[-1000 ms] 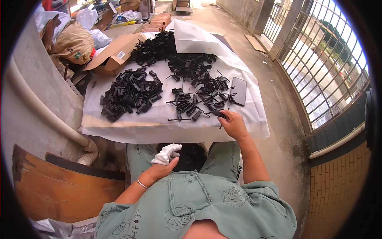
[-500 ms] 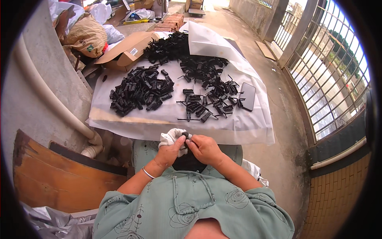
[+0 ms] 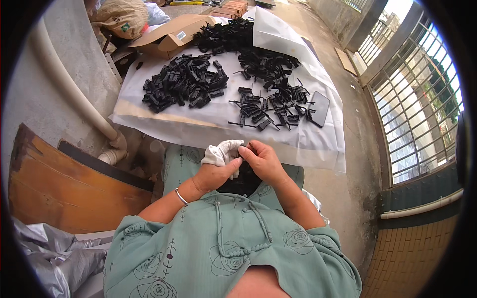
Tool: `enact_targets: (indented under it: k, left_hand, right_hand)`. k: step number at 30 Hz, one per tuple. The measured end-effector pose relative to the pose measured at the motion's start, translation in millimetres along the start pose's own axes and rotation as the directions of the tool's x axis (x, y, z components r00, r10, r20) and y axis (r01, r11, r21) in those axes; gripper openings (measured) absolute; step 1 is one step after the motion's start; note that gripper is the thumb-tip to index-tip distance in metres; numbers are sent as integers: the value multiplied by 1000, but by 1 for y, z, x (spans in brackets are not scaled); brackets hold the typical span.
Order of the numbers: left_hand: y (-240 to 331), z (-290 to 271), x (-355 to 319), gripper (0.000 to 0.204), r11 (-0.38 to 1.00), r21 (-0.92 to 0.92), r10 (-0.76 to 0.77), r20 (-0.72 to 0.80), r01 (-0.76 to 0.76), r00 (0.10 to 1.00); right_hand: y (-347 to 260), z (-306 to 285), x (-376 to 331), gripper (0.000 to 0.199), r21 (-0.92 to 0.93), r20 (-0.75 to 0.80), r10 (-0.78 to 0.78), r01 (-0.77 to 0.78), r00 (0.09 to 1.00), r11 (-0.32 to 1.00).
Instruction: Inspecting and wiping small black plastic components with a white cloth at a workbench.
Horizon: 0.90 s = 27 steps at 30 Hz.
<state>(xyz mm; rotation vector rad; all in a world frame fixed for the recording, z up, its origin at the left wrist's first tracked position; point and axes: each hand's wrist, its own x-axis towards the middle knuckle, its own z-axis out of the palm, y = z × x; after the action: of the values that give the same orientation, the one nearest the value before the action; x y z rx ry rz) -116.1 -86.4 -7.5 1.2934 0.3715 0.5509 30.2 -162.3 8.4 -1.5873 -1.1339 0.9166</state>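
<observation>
My two hands meet above my lap, just in front of the table's near edge. My left hand (image 3: 216, 175) is closed, with a crumpled white cloth (image 3: 218, 154) around its fingers and its thumb bare. Beside it, my right hand (image 3: 266, 161) has thumb and fingers pinched together close to the cloth; what they hold is hidden. Beyond the hands, at the left of the table, lies a heap of small black plastic parts (image 3: 184, 82). To the right are scattered black parts with thin prongs (image 3: 258, 107).
A white sheet (image 3: 198, 133) covers the table. A dark-screened phone (image 3: 319, 109) lies at its right edge. More black parts (image 3: 228, 35) are piled at the back, beside an open cardboard box (image 3: 171, 36). An orange-brown board (image 3: 74, 188) leans at the left; a barred gate (image 3: 417, 94) stands right.
The view has tilted, so the table sits higher. My right hand has shifted slightly up and right of my left. The dark piece that showed between my fingertips is no longer clearly visible.
</observation>
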Motion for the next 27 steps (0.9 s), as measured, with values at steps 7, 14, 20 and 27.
enact_targets:
  k: [7, 14, 20, 27]
  left_hand:
    - [4, -3, 2, 31, 998, 62, 29, -95, -23, 995]
    - [6, 6, -3, 31, 989, 145, 51, -113, -35, 992]
    - [-1, 8, -3, 29, 936, 341, 147, -146, -90, 978]
    - [-13, 7, 2, 33, 596, 770, 421, -58, -227, 905]
  right_hand:
    - [1, -11, -10, 24, -130, 73, -203, 211, 977, 969]
    - [1, -8, -10, 21, -109, 119, -200, 213, 973, 971]
    - [6, 5, -13, 23, -192, -11, -252, 245, 968, 950]
    - [32, 28, 3, 24, -39, -166, -236, 232, 958, 972]
